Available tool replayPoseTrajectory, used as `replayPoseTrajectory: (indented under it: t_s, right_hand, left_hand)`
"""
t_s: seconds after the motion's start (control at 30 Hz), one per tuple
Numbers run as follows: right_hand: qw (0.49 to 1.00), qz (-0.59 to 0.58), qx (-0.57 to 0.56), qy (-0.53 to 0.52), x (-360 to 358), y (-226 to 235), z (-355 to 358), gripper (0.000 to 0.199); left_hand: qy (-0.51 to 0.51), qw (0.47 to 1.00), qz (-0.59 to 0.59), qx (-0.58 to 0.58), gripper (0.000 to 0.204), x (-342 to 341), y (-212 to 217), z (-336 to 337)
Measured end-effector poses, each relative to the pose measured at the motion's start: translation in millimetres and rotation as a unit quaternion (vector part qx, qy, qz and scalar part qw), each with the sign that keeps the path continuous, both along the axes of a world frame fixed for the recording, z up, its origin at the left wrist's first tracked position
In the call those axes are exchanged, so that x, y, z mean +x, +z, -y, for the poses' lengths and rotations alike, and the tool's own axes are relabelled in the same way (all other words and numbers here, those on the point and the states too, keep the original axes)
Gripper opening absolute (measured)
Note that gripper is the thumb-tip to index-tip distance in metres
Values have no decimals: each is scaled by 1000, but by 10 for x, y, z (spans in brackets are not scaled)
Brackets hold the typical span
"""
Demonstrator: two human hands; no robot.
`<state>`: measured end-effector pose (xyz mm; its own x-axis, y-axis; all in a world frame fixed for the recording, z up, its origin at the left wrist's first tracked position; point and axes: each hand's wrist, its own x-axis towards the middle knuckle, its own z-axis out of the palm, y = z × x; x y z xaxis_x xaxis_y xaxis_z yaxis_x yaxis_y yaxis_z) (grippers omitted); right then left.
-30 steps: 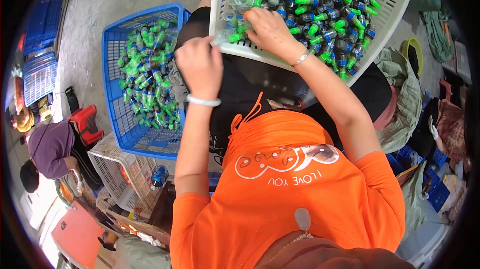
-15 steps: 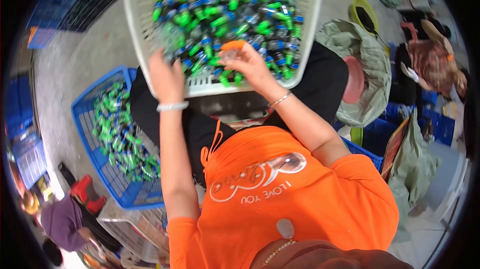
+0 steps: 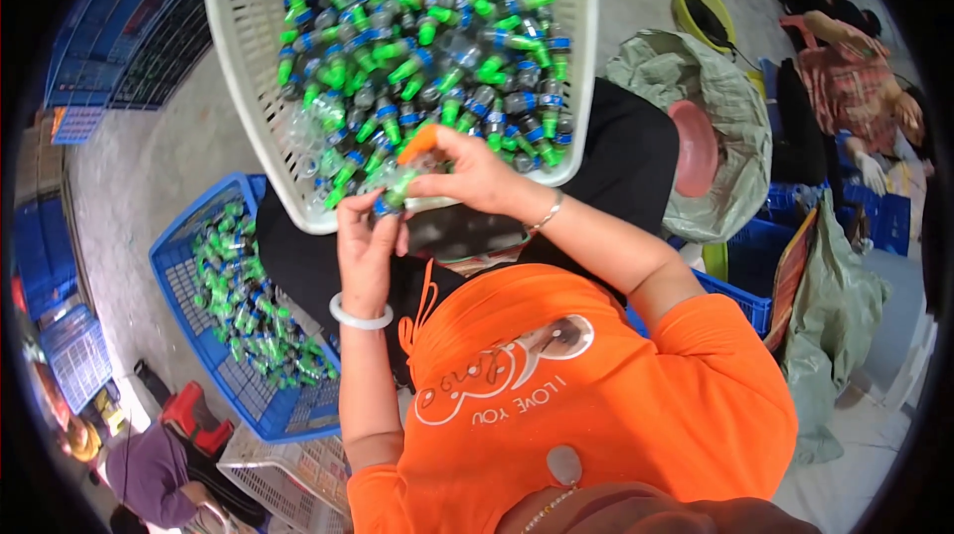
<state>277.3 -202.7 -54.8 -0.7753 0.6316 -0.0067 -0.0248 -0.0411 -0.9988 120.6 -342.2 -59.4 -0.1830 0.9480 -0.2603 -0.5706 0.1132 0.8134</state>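
Observation:
At the near rim of the white basket [image 3: 417, 204], my two hands meet over a small toy-like bottle [image 3: 386, 202] with a blue band and a green top. My left hand [image 3: 368, 241], a white bangle at its wrist, is closed round the bottle's lower part. Orange covering wraps a fingertip of my right hand [image 3: 467, 171], which pinches a clear plastic piece [image 3: 401, 176] against the green top; blur hides how the two fit. Many similar bottles [image 3: 427, 27] fill the basket. Loose clear pieces [image 3: 306, 142] lie in its near left part.
A blue basket [image 3: 214, 360] with more green-topped bottles stands left of my legs. To the right are an open woven sack [image 3: 740, 156], a pink basin [image 3: 694, 149], a yellow basin [image 3: 704, 12] and a blue crate [image 3: 743, 301]. Other people sit at far right and lower left.
My left hand has come out of the basket toward me and now holds a bottle. My right hand has moved left and nearer to meet it. The white basket appears farther left in view.

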Motion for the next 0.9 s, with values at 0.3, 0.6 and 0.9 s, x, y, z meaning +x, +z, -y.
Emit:
replayPoseTrajectory:
  t_s: [0.3,0.6,0.9]
  right_hand:
    - [972,77,-214,56,94,45,89,36]
    - [917,56,386,88,160,422,-74,37]
    - [948,155,220,172,221,289,-90,32]
  left_hand:
    - [78,825,-539,149,32,291,81,-73]
    - [-88,996,-19,20,31,49,72,-85]
    - [-31,882,-444,155,39,238,71,20]
